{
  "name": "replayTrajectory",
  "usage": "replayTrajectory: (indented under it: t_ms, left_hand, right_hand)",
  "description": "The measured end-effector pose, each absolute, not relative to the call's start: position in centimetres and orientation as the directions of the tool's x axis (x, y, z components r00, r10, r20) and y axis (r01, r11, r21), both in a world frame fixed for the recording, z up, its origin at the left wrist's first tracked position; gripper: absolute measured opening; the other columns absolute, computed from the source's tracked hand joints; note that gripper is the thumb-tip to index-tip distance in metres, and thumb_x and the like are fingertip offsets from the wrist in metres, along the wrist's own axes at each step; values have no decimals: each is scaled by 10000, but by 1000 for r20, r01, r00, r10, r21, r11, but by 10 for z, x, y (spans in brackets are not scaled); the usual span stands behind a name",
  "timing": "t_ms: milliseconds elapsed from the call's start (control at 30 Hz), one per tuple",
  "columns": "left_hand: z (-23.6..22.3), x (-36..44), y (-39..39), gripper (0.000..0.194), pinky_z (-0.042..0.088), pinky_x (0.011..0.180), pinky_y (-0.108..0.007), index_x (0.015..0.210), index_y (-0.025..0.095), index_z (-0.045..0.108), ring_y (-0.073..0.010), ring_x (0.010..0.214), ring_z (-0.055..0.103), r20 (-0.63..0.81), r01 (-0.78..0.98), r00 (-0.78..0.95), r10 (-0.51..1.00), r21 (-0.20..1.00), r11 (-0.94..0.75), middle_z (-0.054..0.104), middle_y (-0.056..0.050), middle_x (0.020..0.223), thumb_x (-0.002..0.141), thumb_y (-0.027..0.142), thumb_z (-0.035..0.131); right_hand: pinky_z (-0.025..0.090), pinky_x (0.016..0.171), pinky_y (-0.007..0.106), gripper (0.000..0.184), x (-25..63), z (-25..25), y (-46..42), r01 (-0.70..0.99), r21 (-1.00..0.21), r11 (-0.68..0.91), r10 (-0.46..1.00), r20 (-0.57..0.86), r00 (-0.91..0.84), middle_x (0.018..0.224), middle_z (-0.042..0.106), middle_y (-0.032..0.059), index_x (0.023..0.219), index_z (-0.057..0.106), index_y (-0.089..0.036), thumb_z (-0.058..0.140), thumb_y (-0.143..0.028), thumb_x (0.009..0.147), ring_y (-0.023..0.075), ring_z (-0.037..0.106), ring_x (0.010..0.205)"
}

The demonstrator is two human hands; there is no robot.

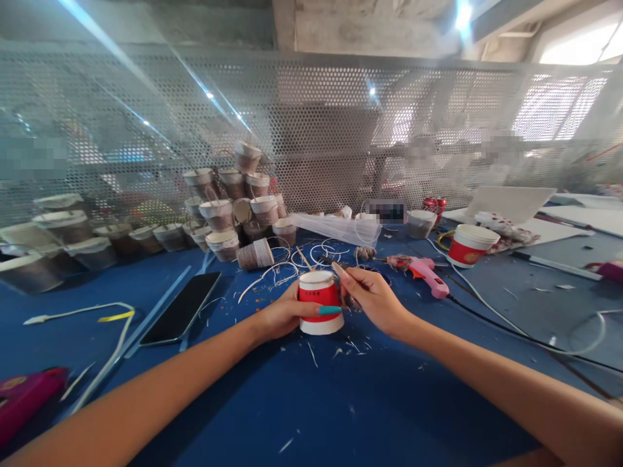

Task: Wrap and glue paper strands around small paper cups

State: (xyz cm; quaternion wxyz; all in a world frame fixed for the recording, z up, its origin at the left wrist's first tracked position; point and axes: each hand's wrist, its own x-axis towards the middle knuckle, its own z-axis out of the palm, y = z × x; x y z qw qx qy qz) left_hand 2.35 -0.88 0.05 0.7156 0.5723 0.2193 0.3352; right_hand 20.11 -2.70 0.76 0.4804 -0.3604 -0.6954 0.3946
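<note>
A red and white paper cup (317, 292) stands in the middle of the blue table, its narrower end up. My left hand (285, 311) is wrapped round the cup from the left, with the thumb and its long teal nail across the front. At the cup's upper right edge, my right hand (372, 295) pinches a slim dark pointed tool (329, 260); its kind cannot be made out. Part of that tool is hidden by the fingers. Loose white cords (292, 263) lie just behind the cup.
A pink glue gun (426, 274) and a second red and white cup (470, 246) are to the right. Covered brown cups (219, 214) stand stacked at back left, near a black phone (182, 308). A perforated metal screen (321, 130) closes off the back. White scraps are scattered about.
</note>
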Motion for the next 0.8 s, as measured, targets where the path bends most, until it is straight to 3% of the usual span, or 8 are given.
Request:
replayTrajectory:
  t_ms: [467,800]
  left_hand:
    - [0,21,-7,487,460,751,-368,987,141,533,-229,810,625,25,-293,647,762,931,218,663,-96,896,536,156,716]
    - [1,23,-7,474,455,770,-365,999,128,564,-224,802,635,65,-317,651,756,929,193,680,-97,886,556,176,725]
  right_hand:
    - [270,462,231,406,203,7,-25,198,-858,474,864,410,-292,508,389,-47,570,448,-183,415,-482,843,72,332,471]
    - [285,476,231,394,206,8,-27,219,-811,542,824,461,-329,539,407,-35,593,460,-181,390,-460,863,75,349,489]
